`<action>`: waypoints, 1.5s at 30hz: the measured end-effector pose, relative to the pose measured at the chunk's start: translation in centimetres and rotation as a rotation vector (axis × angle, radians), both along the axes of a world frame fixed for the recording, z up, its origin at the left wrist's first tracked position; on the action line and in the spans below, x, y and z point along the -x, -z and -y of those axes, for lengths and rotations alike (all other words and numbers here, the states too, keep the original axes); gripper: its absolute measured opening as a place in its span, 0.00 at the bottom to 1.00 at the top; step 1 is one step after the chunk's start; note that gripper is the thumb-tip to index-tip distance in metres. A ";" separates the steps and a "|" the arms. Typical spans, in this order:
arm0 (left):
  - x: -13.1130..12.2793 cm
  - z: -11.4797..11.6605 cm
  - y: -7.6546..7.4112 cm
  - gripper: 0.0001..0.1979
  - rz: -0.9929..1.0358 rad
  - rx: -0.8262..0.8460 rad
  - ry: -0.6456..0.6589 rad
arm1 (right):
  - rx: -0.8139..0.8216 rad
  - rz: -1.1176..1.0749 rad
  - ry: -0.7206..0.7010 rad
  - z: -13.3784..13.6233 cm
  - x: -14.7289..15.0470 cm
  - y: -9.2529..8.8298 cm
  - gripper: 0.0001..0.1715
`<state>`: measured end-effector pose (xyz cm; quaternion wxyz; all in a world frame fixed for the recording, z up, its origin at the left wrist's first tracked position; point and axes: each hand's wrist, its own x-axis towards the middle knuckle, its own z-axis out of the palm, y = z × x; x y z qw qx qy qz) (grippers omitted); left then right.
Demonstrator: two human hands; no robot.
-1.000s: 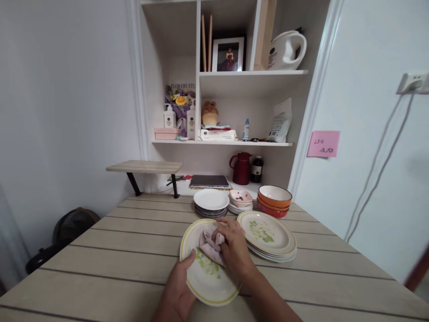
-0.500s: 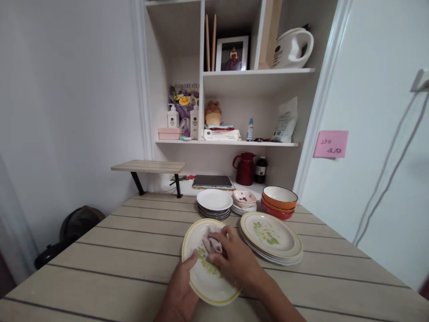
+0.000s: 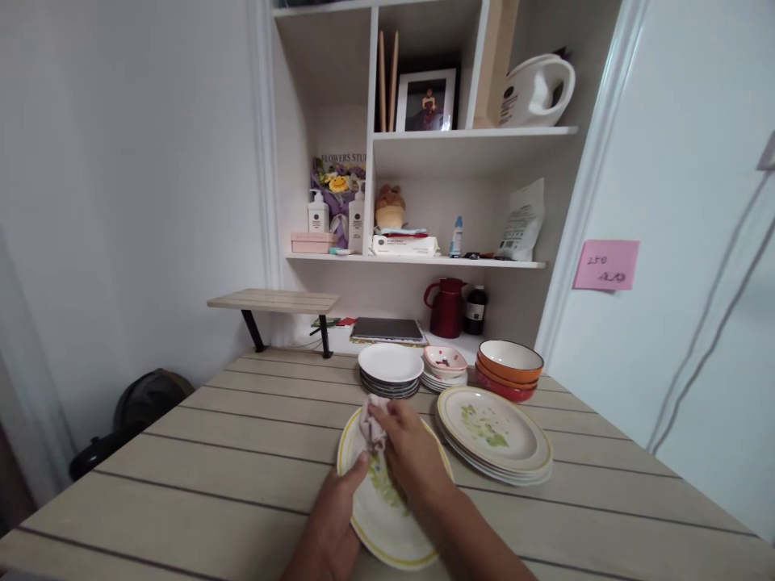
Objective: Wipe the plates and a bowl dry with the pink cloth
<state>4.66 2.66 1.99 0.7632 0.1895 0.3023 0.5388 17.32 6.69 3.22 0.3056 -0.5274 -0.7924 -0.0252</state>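
Observation:
A cream plate [image 3: 387, 524] with a yellow rim and a green leaf print is tilted toward me above the slatted table. My left hand [image 3: 333, 508] grips its left edge, thumb on the face and the other fingers hidden beneath. Pressed on the plate's upper part is a pale pink cloth [image 3: 374, 421], pinched in the fingers of my right hand [image 3: 412, 452]. Right of my hands lies a stack of similar larger plates [image 3: 493, 432], with the same leaf print on the top one.
Behind stand a stack of white-topped plates [image 3: 391, 365], small pink bowls [image 3: 445, 360] on saucers, and orange and red bowls [image 3: 509, 367]. A small raised shelf [image 3: 272, 302] stands at the table's back left. A red jug [image 3: 446, 308] and dark bottle [image 3: 475, 311] sit in the shelving.
My right hand has slid the cloth up to the plate's far rim. The plate has shifted slightly right and nearer, still in my left hand. The view has turned a little left.

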 end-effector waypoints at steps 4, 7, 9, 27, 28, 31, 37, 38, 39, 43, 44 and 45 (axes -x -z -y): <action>0.0 0.0 0.3 0.31 -0.071 -0.003 -0.021 | -0.022 0.023 -0.199 1.0 1.2 -0.3 0.32; 0.1 -0.1 0.4 0.31 -0.095 -0.007 -0.004 | -0.016 0.034 -0.190 1.0 1.0 -0.4 0.33; 0.1 -0.2 0.4 0.31 -0.087 -0.006 0.022 | -0.010 0.035 -0.140 0.6 0.4 -0.5 0.34; 1.1 -1.8 1.8 0.29 0.373 -0.028 0.031 | 0.226 0.145 -0.015 1.7 -3.7 -1.4 0.24; 1.1 -1.8 1.7 0.29 0.381 -0.025 0.013 | 0.236 0.145 -0.060 2.0 -3.6 -1.5 0.25; 1.2 -1.5 1.1 0.28 0.355 -0.002 -0.011 | 0.251 0.100 -0.264 2.8 -3.0 -1.5 0.27; 1.2 -1.1 1.0 0.27 0.252 0.010 -0.018 | 0.205 -0.027 -0.363 2.6 -0.3 -0.5 0.41; 1.1 -1.1 1.1 0.27 0.240 0.013 -0.003 | 0.191 -0.054 -0.301 2.1 -0.1 -0.5 0.43; 1.0 -1.2 1.3 0.27 0.238 0.017 0.022 | 0.177 -0.074 -0.234 1.6 -0.1 -0.5 0.43; 0.6 -1.2 1.3 0.30 0.275 0.041 0.074 | 0.152 -0.052 -0.020 -0.5 -1.8 -1.0 0.30; 0.6 -1.2 1.2 0.30 0.274 0.054 0.054 | 0.162 -0.037 0.015 -0.7 -2.5 -1.2 0.27; 0.6 -1.2 1.1 0.31 0.268 0.069 0.029 | 0.174 -0.029 0.044 -0.7 -3.2 -1.3 0.26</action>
